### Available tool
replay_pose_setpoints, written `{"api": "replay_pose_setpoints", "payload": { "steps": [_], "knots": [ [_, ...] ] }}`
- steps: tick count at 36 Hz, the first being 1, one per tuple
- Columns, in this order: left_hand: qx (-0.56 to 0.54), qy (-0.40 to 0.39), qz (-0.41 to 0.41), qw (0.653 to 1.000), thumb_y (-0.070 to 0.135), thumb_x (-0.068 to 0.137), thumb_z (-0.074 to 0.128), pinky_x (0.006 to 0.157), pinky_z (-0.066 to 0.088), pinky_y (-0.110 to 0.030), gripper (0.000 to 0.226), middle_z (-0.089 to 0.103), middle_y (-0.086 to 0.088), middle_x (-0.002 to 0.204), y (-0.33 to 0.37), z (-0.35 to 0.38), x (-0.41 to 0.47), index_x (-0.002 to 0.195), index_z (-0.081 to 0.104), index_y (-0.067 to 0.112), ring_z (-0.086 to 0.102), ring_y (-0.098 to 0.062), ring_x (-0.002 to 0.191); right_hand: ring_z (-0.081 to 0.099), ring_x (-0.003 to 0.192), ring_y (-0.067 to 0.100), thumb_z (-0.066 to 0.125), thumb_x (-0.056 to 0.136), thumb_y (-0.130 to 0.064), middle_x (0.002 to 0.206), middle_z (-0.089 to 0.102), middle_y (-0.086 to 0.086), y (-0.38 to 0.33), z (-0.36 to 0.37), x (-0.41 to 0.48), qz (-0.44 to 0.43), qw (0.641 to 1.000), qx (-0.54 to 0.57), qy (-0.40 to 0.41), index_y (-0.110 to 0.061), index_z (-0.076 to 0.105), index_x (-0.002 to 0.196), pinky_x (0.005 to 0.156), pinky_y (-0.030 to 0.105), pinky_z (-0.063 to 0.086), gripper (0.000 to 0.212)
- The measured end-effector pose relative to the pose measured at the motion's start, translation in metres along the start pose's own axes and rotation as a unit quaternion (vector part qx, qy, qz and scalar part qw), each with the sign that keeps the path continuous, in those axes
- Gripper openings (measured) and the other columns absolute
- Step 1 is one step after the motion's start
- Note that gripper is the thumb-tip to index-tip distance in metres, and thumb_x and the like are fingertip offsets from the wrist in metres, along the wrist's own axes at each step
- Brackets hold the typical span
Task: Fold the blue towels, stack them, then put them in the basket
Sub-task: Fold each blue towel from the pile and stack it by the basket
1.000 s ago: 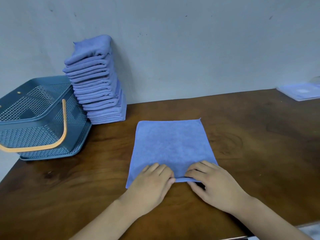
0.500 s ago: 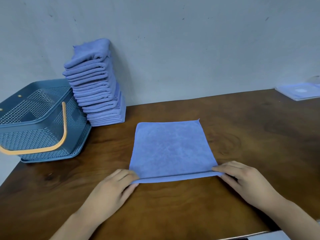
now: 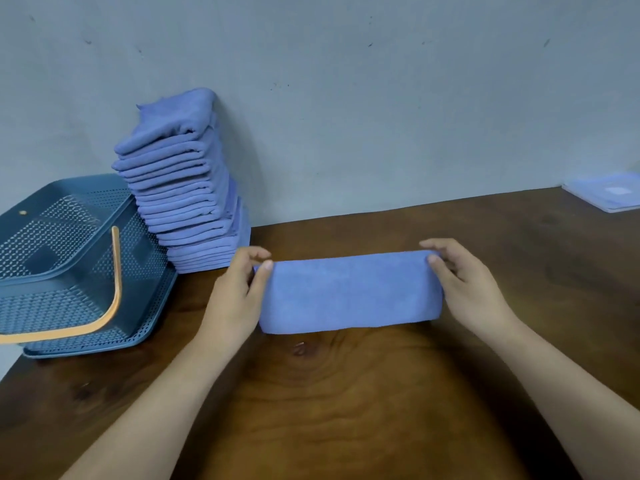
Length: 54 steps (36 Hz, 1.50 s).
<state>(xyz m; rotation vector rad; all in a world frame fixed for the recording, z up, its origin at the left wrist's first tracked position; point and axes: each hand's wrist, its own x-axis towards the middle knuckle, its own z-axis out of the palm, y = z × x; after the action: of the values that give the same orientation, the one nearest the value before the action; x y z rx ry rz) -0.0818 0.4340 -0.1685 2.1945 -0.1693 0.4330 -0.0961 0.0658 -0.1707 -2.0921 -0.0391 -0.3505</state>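
A blue towel point(image 3: 349, 291) lies folded in half as a wide strip on the brown table point(image 3: 346, 393). My left hand point(image 3: 239, 292) pinches its far left corner between thumb and fingers. My right hand point(image 3: 467, 282) pinches the far right corner the same way. A tall stack of folded blue towels point(image 3: 183, 188) leans against the wall at the back left. Beside it on the left stands the blue perforated basket point(image 3: 65, 271) with an orange handle, and nothing shows inside it.
A grey wall runs behind the table. A flat pale blue packet point(image 3: 609, 194) lies at the far right edge. The table's left edge falls away just below the basket.
Both hands took the towel's near edge at its corners and carried it over to the far edge, folding the square towel in half. The view also tilted slightly.
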Motion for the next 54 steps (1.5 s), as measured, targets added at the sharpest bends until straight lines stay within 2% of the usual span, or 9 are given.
{"api": "replay_pose_setpoints", "payload": {
  "steps": [17, 23, 26, 30, 35, 40, 47, 50, 54],
  "knots": [
    [0.114, -0.096, -0.059, 0.987, 0.030, 0.107, 0.058, 0.070, 0.042, -0.020, 0.036, 0.061, 0.008, 0.105, -0.069, 0.055, 0.053, 0.142, 0.049, 0.026, 0.067, -0.016, 0.097, 0.064, 0.107, 0.011, 0.061, 0.104, -0.029, 0.115, 0.067, -0.012, 0.052, 0.050, 0.058, 0.078, 0.985, -0.156, -0.015, -0.033, 0.056, 0.143, 0.086, 0.027, 0.045, 0.039],
    [0.271, -0.042, 0.033, 0.961, 0.035, 0.105, 0.055, 0.100, 0.051, -0.043, 0.043, 0.053, -0.002, 0.144, -0.031, 0.055, 0.048, 0.145, 0.050, 0.019, 0.053, -0.027, 0.127, 0.059, 0.104, 0.021, 0.054, 0.104, -0.033, 0.132, 0.055, -0.004, 0.029, 0.055, 0.049, -0.064, 0.931, -0.358, 0.014, -0.030, 0.055, 0.144, 0.070, 0.038, 0.057, 0.041],
    [0.267, -0.109, 0.077, 0.954, 0.047, 0.107, 0.044, 0.108, 0.044, -0.042, 0.046, 0.052, 0.006, 0.150, 0.004, 0.079, 0.030, 0.148, 0.049, 0.026, 0.048, -0.020, 0.136, 0.058, 0.116, 0.022, 0.051, 0.103, -0.042, 0.138, 0.056, -0.005, -0.002, 0.081, 0.030, -0.150, 0.925, -0.345, -0.058, -0.031, 0.057, 0.142, 0.084, 0.039, 0.056, 0.041],
    [0.290, -0.241, 0.065, 0.924, 0.063, 0.108, 0.025, 0.131, 0.011, -0.044, 0.062, 0.016, 0.011, 0.175, 0.002, 0.102, 0.015, 0.166, 0.023, 0.038, 0.008, -0.016, 0.162, 0.015, 0.160, 0.017, 0.030, 0.104, -0.070, 0.174, 0.017, -0.011, 0.003, 0.101, 0.021, -0.120, 0.883, -0.391, -0.231, -0.047, 0.026, 0.162, 0.126, 0.046, 0.023, 0.063],
    [0.337, -0.276, 0.058, 0.898, 0.084, 0.098, 0.012, 0.132, -0.005, -0.047, 0.074, -0.015, 0.018, 0.174, -0.038, 0.068, 0.008, 0.164, -0.007, 0.054, -0.020, -0.012, 0.161, -0.019, 0.160, 0.007, 0.018, 0.090, -0.094, 0.172, -0.019, -0.021, 0.045, 0.048, 0.026, -0.040, 0.887, -0.381, -0.260, -0.065, -0.005, 0.158, 0.131, 0.044, -0.002, 0.078],
    [0.326, -0.281, 0.051, 0.901, 0.087, 0.095, 0.011, 0.132, -0.005, -0.050, 0.077, -0.018, 0.017, 0.174, -0.046, 0.056, 0.010, 0.163, -0.008, 0.056, -0.024, -0.009, 0.159, -0.014, 0.161, 0.009, 0.012, 0.089, -0.093, 0.173, -0.017, -0.020, 0.050, 0.024, 0.032, -0.014, 0.868, -0.407, -0.285, -0.065, -0.010, 0.157, 0.131, 0.049, -0.001, 0.077],
    [0.294, -0.236, 0.080, 0.923, 0.074, 0.104, 0.020, 0.132, 0.000, -0.046, 0.068, 0.003, 0.019, 0.176, -0.047, 0.054, 0.001, 0.166, 0.015, 0.048, -0.009, -0.005, 0.161, 0.027, 0.152, 0.015, 0.050, 0.091, -0.077, 0.162, 0.034, -0.020, 0.019, 0.030, 0.071, -0.014, 0.883, -0.380, -0.276, -0.047, 0.034, 0.157, 0.121, 0.049, 0.030, 0.075],
    [0.284, -0.205, 0.140, 0.926, 0.060, 0.110, 0.027, 0.132, 0.007, -0.047, 0.055, 0.027, 0.023, 0.170, -0.045, 0.052, -0.003, 0.161, 0.037, 0.043, 0.008, -0.002, 0.160, 0.046, 0.125, 0.017, 0.064, 0.080, -0.073, 0.124, 0.053, -0.020, 0.007, 0.035, 0.095, 0.012, 0.872, -0.355, -0.336, -0.054, 0.057, 0.113, 0.104, 0.047, 0.047, 0.039],
    [0.219, -0.209, 0.190, 0.934, 0.038, 0.111, 0.036, 0.130, 0.019, -0.041, 0.044, 0.044, 0.023, 0.161, -0.044, 0.052, -0.013, 0.153, 0.051, 0.040, 0.025, 0.001, 0.156, 0.060, 0.097, 0.009, 0.079, 0.076, -0.064, 0.110, 0.062, -0.012, -0.008, 0.036, 0.111, 0.068, 0.851, -0.363, -0.374, -0.029, 0.064, 0.109, 0.084, 0.032, 0.053, 0.050]
  ]
}}
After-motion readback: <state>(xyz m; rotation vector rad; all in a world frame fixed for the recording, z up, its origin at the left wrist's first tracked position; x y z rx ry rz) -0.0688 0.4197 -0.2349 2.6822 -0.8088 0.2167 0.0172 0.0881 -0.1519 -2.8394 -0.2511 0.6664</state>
